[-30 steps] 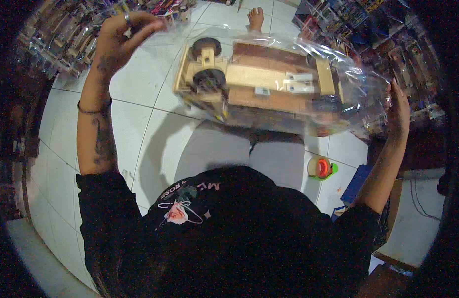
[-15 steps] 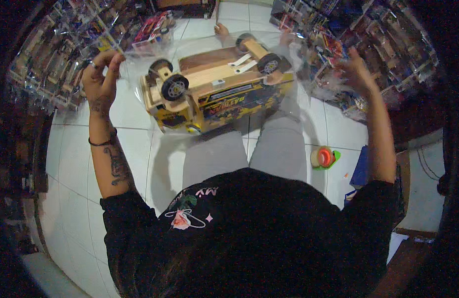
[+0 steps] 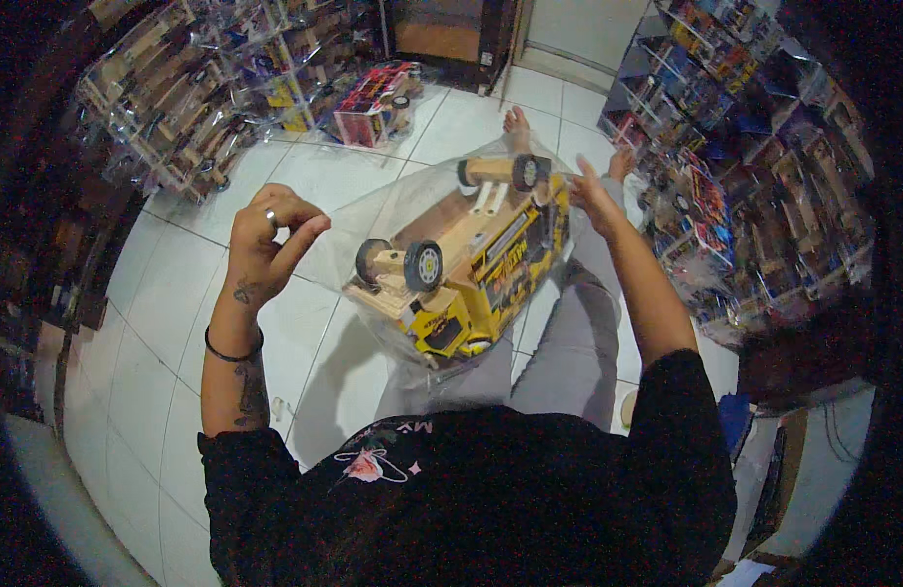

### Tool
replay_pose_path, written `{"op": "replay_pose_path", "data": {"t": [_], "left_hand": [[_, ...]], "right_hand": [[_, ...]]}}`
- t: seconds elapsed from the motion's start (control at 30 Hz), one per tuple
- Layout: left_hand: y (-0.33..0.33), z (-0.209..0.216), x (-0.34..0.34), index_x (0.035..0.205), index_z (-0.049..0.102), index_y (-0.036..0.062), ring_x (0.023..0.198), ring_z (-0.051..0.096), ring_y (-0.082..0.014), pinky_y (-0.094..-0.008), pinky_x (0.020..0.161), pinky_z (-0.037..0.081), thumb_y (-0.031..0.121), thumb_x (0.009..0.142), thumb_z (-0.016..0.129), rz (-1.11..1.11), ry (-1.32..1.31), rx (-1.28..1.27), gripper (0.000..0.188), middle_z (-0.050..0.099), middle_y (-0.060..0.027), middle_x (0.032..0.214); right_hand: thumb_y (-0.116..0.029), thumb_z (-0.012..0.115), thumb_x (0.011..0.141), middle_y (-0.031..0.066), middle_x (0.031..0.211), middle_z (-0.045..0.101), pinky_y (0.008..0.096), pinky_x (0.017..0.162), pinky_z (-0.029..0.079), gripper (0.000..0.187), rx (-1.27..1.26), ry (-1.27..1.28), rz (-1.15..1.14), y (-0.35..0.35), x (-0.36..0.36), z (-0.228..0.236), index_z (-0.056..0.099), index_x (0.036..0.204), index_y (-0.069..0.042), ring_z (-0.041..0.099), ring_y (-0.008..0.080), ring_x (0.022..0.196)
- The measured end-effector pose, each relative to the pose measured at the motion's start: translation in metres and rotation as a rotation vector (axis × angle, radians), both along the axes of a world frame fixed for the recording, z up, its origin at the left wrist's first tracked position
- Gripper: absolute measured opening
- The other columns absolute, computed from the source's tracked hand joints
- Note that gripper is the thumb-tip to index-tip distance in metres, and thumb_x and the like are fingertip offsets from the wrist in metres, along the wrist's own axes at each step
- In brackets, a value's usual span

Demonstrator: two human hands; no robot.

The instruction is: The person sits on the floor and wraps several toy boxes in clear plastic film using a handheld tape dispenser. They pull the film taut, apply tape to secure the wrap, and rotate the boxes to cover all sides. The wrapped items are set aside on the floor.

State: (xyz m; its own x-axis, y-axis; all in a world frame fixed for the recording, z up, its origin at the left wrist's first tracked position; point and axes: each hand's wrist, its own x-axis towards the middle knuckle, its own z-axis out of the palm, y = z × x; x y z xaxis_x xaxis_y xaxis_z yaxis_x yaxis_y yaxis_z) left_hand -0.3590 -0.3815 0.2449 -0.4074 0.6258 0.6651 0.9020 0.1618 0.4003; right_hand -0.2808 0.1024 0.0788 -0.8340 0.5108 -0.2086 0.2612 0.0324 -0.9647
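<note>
A wooden toy truck (image 3: 505, 264) with yellow and black printed sides lies tipped over above my lap. Its pale wooden underside and black wheels face up. Clear plastic wraps it: a loose bag (image 3: 358, 210) whose left corner stretches out toward my left hand (image 3: 275, 235). That hand wears a ring, and its thumb and fingers are pinched together on the bag's corner. At the truck's far right end is my right hand (image 3: 593, 199), its fingers bent against the plastic there; the exact grip is partly hidden.
A red wrapped toy truck (image 3: 373, 106) sits on the floor ahead. Stacks of wrapped wooden toys (image 3: 163, 108) rise at the left, with more wrapped toys (image 3: 793, 176) at the right. My bare feet (image 3: 517, 127) rest on white tiles (image 3: 305, 166). A dark cabinet (image 3: 446, 44) stands at the back.
The truck has turned, its left end swinging nearer to me. My right hand has come in from the right to the truck's end. The head view has shifted, showing more of the room ahead.
</note>
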Motion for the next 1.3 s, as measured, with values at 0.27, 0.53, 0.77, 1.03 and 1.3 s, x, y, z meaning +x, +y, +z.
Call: {"op": "replay_pose_path", "data": {"t": [0.27, 0.53, 0.77, 1.03, 1.3], "left_hand": [[-0.03, -0.007, 0.0, 0.071, 0.062, 0.0045, 0.055, 0.046, -0.0184, -0.0353, 0.069, 0.043, 0.008, 0.073, 0.073, -0.098, 0.218, 0.017, 0.011, 0.051, -0.0031, 0.058], [-0.016, 0.009, 0.038, 0.072, 0.062, 0.0086, 0.051, 0.045, -0.0181, -0.0358, 0.069, 0.045, 0.013, 0.07, 0.076, -0.175, 0.188, -0.058, 0.015, 0.047, 0.0007, 0.053], [-0.023, 0.01, 0.047, 0.072, 0.06, 0.0107, 0.047, 0.043, -0.0142, -0.036, 0.068, 0.044, 0.025, 0.072, 0.075, -0.106, 0.341, -0.072, 0.02, 0.041, 0.0039, 0.05], [-0.012, 0.039, 0.091, 0.079, 0.065, 0.0141, 0.047, 0.041, -0.0096, -0.0359, 0.067, 0.042, 0.033, 0.072, 0.072, -0.201, 0.375, -0.072, 0.021, 0.035, 0.0071, 0.048], [-0.025, 0.046, 0.093, 0.076, 0.063, 0.0143, 0.048, 0.042, -0.0101, -0.0375, 0.07, 0.04, 0.036, 0.075, 0.07, -0.144, 0.476, -0.076, 0.023, 0.038, 0.0069, 0.049]], "right_hand": [[-0.082, 0.022, 0.08, 0.0068, 0.094, 0.062, 0.0297, 0.078, 0.042, 0.1, 0.066, -0.176, 0.277, -0.023, 0.142, 0.084, 0.048, 0.133, -0.001, 0.057, 0.0177, 0.085], [-0.078, 0.036, 0.081, 0.0133, 0.126, 0.056, 0.0346, 0.098, 0.036, 0.1, 0.018, -0.122, 0.344, -0.016, -0.024, 0.043, 0.046, 0.13, 0.009, 0.052, 0.023, 0.113], [-0.066, 0.052, 0.082, 0.0131, 0.138, 0.045, 0.037, 0.103, 0.033, 0.086, -0.062, -0.303, 0.001, -0.02, 0.091, 0.062, 0.041, 0.136, -0.001, 0.041, 0.0257, 0.125], [-0.04, 0.059, 0.088, 0.0054, 0.102, 0.061, 0.03, 0.074, 0.046, 0.045, 0.18, -0.59, 0.258, 0.005, 0.166, 0.077, 0.059, 0.116, -0.005, 0.057, 0.0175, 0.088], [-0.03, 0.053, 0.092, 0.003, 0.087, 0.062, 0.0294, 0.07, 0.044, 0.023, 0.154, 0.232, -0.234, -0.011, 0.185, 0.163, 0.061, 0.094, -0.008, 0.057, 0.0151, 0.078]]}}
